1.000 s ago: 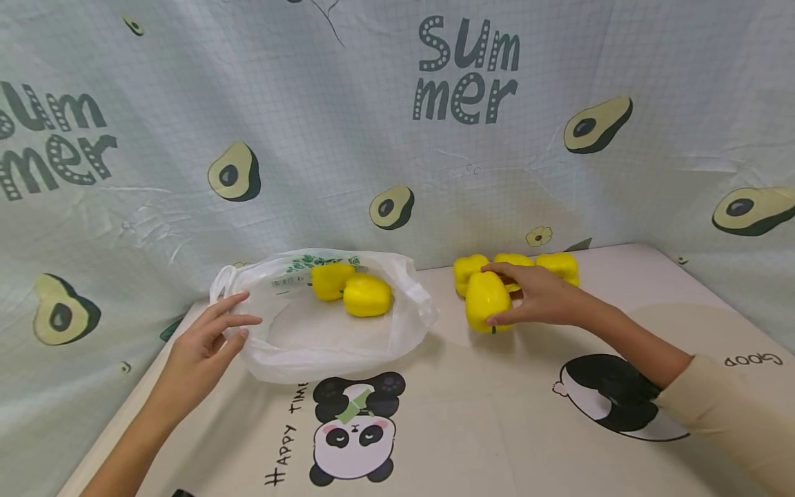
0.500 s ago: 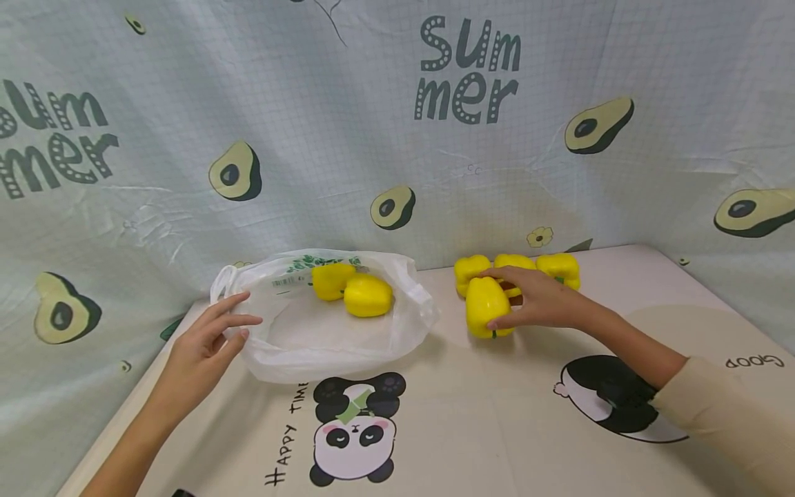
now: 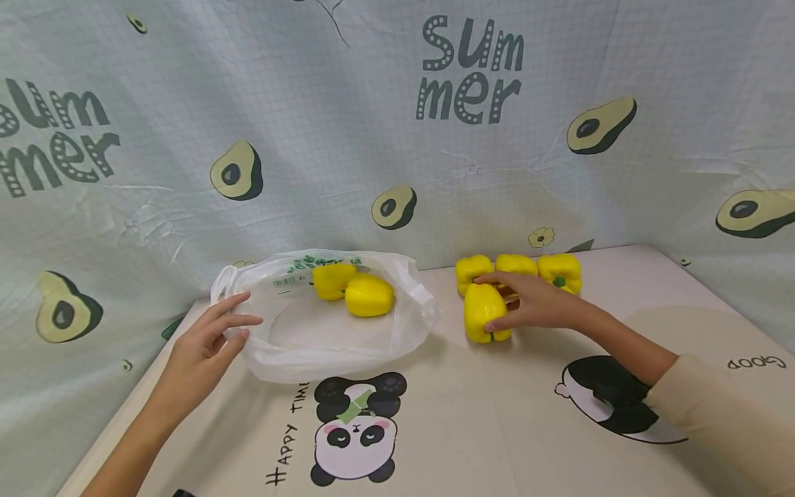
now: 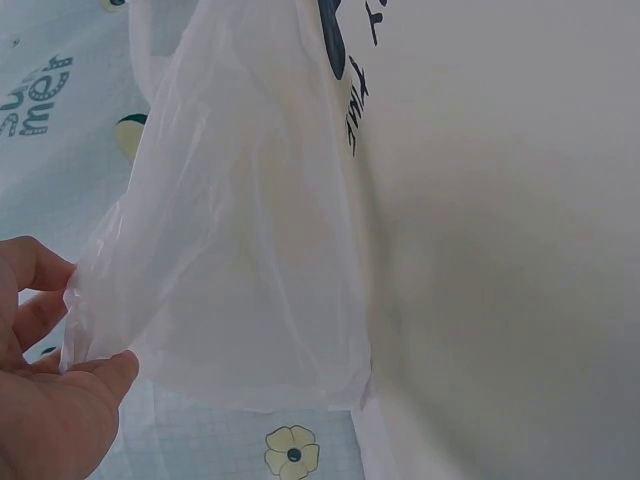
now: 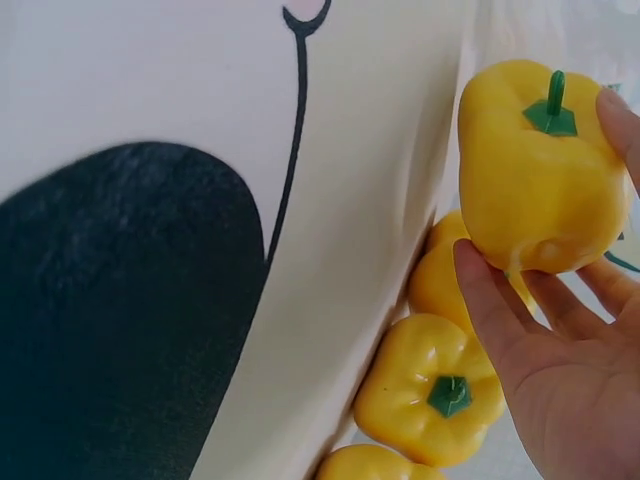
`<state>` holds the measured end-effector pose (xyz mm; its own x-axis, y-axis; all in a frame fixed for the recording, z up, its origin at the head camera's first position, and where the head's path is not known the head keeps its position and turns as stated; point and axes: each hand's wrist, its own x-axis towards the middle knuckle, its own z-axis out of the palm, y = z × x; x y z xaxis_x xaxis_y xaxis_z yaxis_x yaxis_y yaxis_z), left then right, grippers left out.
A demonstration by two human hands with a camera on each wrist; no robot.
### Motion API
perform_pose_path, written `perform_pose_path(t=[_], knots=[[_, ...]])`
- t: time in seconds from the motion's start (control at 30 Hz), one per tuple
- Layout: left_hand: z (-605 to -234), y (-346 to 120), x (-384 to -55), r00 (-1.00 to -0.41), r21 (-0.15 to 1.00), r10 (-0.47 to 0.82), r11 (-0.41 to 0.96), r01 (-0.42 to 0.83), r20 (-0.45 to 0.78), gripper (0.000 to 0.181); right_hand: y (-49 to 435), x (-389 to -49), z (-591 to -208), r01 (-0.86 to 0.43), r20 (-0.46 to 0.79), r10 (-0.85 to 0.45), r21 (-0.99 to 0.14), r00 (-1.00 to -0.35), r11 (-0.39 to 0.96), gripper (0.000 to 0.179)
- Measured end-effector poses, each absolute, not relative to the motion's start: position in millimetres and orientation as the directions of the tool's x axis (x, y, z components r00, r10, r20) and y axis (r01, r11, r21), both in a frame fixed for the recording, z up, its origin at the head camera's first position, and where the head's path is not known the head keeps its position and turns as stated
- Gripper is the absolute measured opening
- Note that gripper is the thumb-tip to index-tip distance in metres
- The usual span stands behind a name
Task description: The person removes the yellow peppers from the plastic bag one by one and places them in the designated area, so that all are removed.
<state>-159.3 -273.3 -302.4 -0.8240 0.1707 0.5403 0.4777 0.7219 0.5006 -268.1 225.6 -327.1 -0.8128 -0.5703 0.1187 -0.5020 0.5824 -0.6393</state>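
In the head view my right hand (image 3: 534, 300) grips a yellow bell pepper (image 3: 484, 314) between thumb and fingers. The right wrist view shows that pepper (image 5: 545, 165) with its green stem, fingertips under it and the thumb on its side. My left hand (image 3: 208, 345) is at the left rim of a white plastic bag (image 3: 329, 362), which lies with its mouth toward me. In the left wrist view the thumb and fingers pinch the edge of the bag (image 4: 250, 230). Inside the bag are two yellow bell peppers, a rear one (image 3: 332, 281) and a front one (image 3: 369, 295).
Three more bell peppers stand in a row at the back: a left one (image 3: 472, 269), a middle one (image 3: 515, 264) and a right one (image 3: 561, 270). Behind them hangs an avocado-print curtain (image 3: 310, 138). A panda-print cloth (image 3: 472, 428) covers the table.
My right hand has brought its bell pepper slightly toward me, away from the back row. The left hand and the bag have stayed put.
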Motion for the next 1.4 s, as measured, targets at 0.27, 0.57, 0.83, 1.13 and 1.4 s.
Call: perform_pose_path(t=[0.27,0.57,0.83,1.13,1.4], knots=[[-302.5,-273.3,-159.5,-0.826,0.501,0.169,0.724,0.475,0.538,0.019,225.0,-271.4,-327.9,-0.489,0.098,-0.567,-0.636,-0.818,0.597,0.08],[-303.4,-274.2,-160.0,-0.822,0.498,0.174,0.721,0.482,0.543,0.019,224.7,-271.7,-329.9,-0.485,0.101,-0.559,-0.637,-0.823,0.599,0.079],[-303.4,-274.0,-160.6,-0.831,0.509,0.176,0.717,0.476,0.528,0.018,223.2,-270.1,-331.4,-0.502,0.138,-0.532,-0.585,-0.835,0.637,0.077],[-303.4,-272.8,-159.8,-0.833,0.5,0.173,0.729,0.467,0.526,0.018,222.6,-269.4,-331.7,-0.495,0.14,-0.514,-0.561,-0.846,0.663,0.076],[-301.9,-272.0,-161.0,-0.832,0.496,0.178,0.73,0.469,0.525,0.018,222.5,-268.9,-330.6,-0.48,0.123,-0.507,-0.564,-0.853,0.671,0.076]])
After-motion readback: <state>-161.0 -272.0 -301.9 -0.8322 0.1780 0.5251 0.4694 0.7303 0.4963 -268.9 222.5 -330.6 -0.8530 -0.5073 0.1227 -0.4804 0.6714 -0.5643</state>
